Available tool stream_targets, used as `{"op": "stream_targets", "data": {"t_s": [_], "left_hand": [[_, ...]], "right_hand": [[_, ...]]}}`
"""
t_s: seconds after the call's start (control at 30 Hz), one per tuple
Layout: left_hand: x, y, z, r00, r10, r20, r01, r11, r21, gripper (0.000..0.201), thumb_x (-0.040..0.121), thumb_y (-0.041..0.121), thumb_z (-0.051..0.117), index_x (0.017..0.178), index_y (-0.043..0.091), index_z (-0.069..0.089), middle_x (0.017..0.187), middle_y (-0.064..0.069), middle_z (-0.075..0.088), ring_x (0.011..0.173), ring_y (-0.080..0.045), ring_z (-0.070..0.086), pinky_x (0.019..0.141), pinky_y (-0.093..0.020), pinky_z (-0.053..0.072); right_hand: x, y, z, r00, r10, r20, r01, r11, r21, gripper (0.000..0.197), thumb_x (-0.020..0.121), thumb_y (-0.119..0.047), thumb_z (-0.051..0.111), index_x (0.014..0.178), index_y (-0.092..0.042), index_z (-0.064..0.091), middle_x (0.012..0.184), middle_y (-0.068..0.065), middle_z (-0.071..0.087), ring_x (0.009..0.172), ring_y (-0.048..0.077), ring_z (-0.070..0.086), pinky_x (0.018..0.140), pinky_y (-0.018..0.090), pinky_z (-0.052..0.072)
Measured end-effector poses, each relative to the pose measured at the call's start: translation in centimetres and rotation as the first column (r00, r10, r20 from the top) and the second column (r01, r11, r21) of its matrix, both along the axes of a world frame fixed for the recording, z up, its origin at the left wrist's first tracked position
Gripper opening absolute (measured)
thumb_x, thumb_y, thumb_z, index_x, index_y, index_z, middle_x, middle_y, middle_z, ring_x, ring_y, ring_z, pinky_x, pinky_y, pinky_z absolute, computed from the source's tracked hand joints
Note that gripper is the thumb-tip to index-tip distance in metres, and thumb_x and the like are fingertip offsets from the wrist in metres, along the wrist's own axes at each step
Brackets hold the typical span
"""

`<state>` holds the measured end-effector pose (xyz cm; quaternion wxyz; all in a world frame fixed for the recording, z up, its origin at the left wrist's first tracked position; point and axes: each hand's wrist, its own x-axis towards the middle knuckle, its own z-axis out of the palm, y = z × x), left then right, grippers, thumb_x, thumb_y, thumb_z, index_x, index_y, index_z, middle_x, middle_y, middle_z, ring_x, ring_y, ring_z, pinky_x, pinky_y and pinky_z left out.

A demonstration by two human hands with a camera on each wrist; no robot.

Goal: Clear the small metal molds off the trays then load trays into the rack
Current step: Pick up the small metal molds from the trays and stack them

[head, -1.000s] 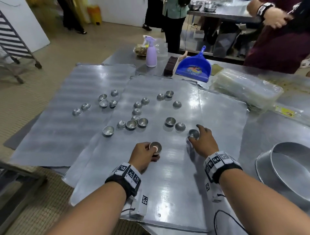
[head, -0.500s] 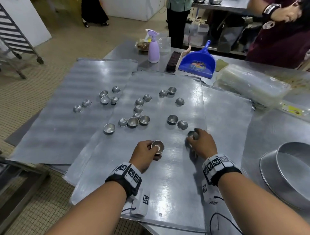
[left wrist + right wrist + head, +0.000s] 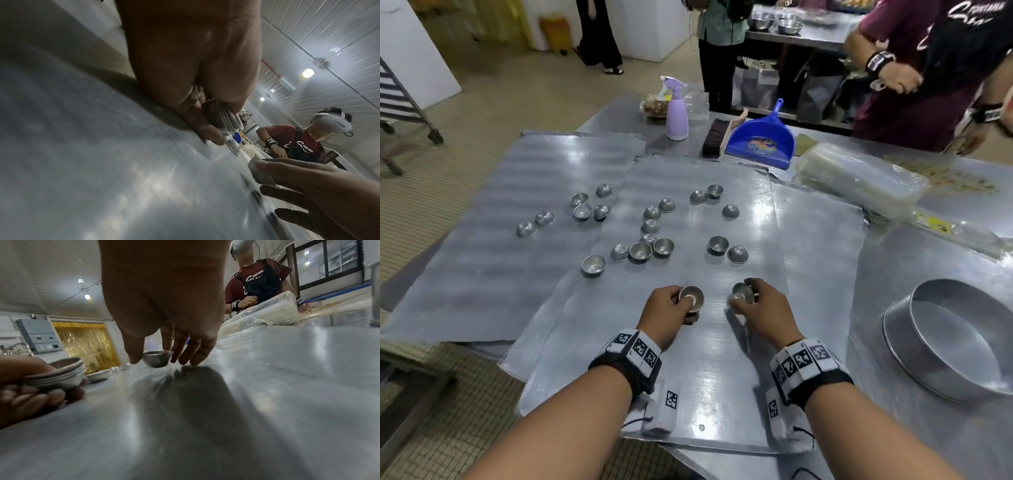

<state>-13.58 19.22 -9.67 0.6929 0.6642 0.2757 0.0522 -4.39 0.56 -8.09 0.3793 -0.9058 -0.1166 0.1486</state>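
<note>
Three flat metal trays overlap on the steel table: a middle tray, a left tray and a right tray. Several small metal molds lie loose on the middle and left trays. My left hand grips a nested stack of molds, also seen as the stack in the right wrist view and the stack in the left wrist view. Just to its right, my right hand pinches a single mold by its rim, slightly above the middle tray.
A large round pan sits at the right. At the table's back stand a blue dustpan, a brush, a lilac spray bottle and a plastic-wrapped pack. A wheeled rack stands far left. People stand behind.
My right hand has picked its mold off the tray and moved it left, closer to the left hand's stack. The left hand has stayed in place.
</note>
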Motion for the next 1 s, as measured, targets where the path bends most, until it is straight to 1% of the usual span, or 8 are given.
{"op": "stream_targets", "data": {"t_s": [0.2, 0.3, 0.5, 0.57, 0.63, 0.67, 0.8, 1.0], "left_hand": [[-0.3, -0.2, 0.5, 1.000, 0.023, -0.004, -0.023, 1.000, 0.003, 0.013, 0.094, -0.003, 0.058, 0.100, -0.003, 0.070, 0.082, -0.015, 0.073, 0.065, -0.023, 0.072, 0.063, -0.031, 0.059], [-0.7, -0.2, 0.7, 0.999, 0.036, -0.007, -0.036, 0.999, -0.019, 0.013, 0.092, -0.003, 0.059, 0.096, -0.001, 0.072, 0.082, -0.015, 0.073, 0.068, -0.026, 0.072, 0.067, -0.035, 0.061], [-2.1, 0.4, 1.8, 0.998, 0.041, -0.044, -0.049, 0.982, -0.183, 0.014, 0.089, -0.006, 0.056, 0.085, -0.009, 0.069, 0.085, -0.028, 0.068, 0.078, -0.035, 0.072, 0.085, -0.047, 0.060], [-2.7, 0.8, 2.5, 0.998, 0.023, -0.059, -0.033, 0.985, -0.168, 0.013, 0.088, -0.006, 0.055, 0.081, -0.006, 0.066, 0.089, -0.031, 0.065, 0.084, -0.039, 0.070, 0.084, -0.050, 0.060], [-3.1, 1.1, 3.1, 0.995, 0.058, -0.077, -0.074, 0.972, -0.223, 0.017, 0.091, 0.002, 0.052, 0.086, -0.006, 0.066, 0.087, -0.026, 0.064, 0.078, -0.034, 0.068, 0.066, -0.042, 0.061], [-3.2, 1.2, 3.4, 0.994, 0.074, -0.086, -0.095, 0.958, -0.272, 0.023, 0.092, 0.008, 0.049, 0.091, -0.007, 0.067, 0.086, -0.025, 0.066, 0.076, -0.033, 0.068, 0.065, -0.041, 0.061], [-3.8, 2.0, 3.9, 0.992, 0.069, -0.106, -0.097, 0.952, -0.291, 0.031, 0.091, 0.023, 0.046, 0.090, 0.002, 0.069, 0.081, -0.019, 0.069, 0.074, -0.030, 0.067, 0.084, -0.058, 0.056], [-6.0, 4.4, 4.8, 0.985, 0.149, -0.089, -0.167, 0.951, -0.260, 0.026, 0.088, 0.014, 0.056, 0.068, 0.009, 0.070, 0.067, -0.011, 0.066, 0.065, -0.025, 0.067, 0.077, -0.054, 0.058]], "right_hand": [[-2.8, 0.9, 1.2, 0.998, 0.044, 0.055, -0.047, 0.996, 0.070, 0.055, 0.083, -0.042, 0.074, 0.133, -0.024, 0.058, 0.121, -0.003, 0.067, 0.106, 0.014, 0.063, 0.094, 0.036, 0.052], [-3.9, 1.6, 1.9, 0.996, 0.051, 0.068, -0.059, 0.991, 0.118, 0.056, 0.082, -0.042, 0.076, 0.132, -0.025, 0.058, 0.121, -0.003, 0.068, 0.106, 0.014, 0.063, 0.094, 0.034, 0.052], [-5.5, 3.4, 3.0, 0.984, 0.130, 0.123, -0.146, 0.981, 0.131, 0.059, 0.083, -0.044, 0.075, 0.135, -0.023, 0.056, 0.122, -0.004, 0.068, 0.110, 0.013, 0.062, 0.095, 0.033, 0.051], [-5.8, 4.2, 3.0, 0.979, 0.154, 0.135, -0.170, 0.979, 0.113, 0.059, 0.083, -0.046, 0.075, 0.134, -0.025, 0.057, 0.120, -0.004, 0.069, 0.108, 0.012, 0.063, 0.093, 0.033, 0.052], [-6.2, 5.1, 2.9, 0.971, 0.191, 0.142, -0.204, 0.976, 0.080, 0.056, 0.083, -0.045, 0.074, 0.133, -0.028, 0.056, 0.118, -0.005, 0.070, 0.107, 0.013, 0.065, 0.091, 0.032, 0.053], [-6.4, 5.5, 2.8, 0.966, 0.213, 0.144, -0.223, 0.973, 0.061, 0.055, 0.083, -0.044, 0.073, 0.132, -0.030, 0.056, 0.117, -0.005, 0.071, 0.106, 0.013, 0.065, 0.090, 0.033, 0.053], [-7.2, 7.2, 2.8, 0.955, 0.255, 0.149, -0.264, 0.963, 0.048, 0.055, 0.081, -0.044, 0.074, 0.131, -0.034, 0.055, 0.114, -0.007, 0.071, 0.099, 0.014, 0.066, 0.085, 0.032, 0.053], [-8.2, 10.2, 2.9, 0.931, 0.327, 0.160, -0.342, 0.937, 0.075, 0.057, 0.080, -0.046, 0.075, 0.132, -0.033, 0.055, 0.115, -0.007, 0.071, 0.102, 0.015, 0.066, 0.087, 0.033, 0.053]]}}
